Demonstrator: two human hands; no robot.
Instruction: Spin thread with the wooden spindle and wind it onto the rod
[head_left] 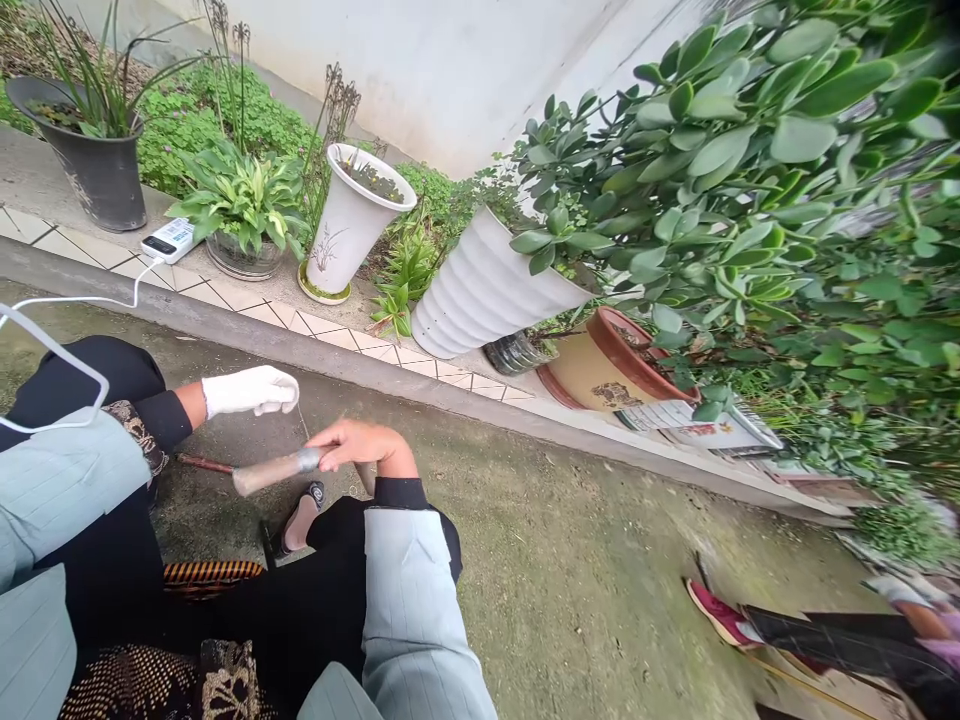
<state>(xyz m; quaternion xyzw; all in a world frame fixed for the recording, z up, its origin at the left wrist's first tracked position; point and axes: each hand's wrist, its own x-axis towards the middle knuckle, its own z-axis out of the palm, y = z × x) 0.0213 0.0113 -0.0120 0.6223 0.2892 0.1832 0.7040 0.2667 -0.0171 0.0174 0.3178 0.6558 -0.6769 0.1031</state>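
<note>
A seated person's bare right hand (pixel 360 445) is curled around the handle of a grey-bladed chopping knife with a metal collar (pixel 274 470), held low over the mossy concrete ground (pixel 585 560) just in front of the knees. The left hand (pixel 251 390), in a white cotton glove, is closed in a loose fist beside it, pinching a thin, pale strand (pixel 301 420) that is barely visible. A slim reddish-brown stick (pixel 204 464) lies behind the blade; whether it touches the blade cannot be told.

Along the tiled ledge (pixel 247 295) stand a dark grey plastic pot (pixel 97 165), a tall white flared pot (pixel 349 220), a ribbed white pot (pixel 480 290) and a terracotta-rimmed pot (pixel 607 365) — the last two tilted — with a white power bank (pixel 169 240) near the leafy plants. At lower right, another person's red shoe (pixel 716 612) shows.
</note>
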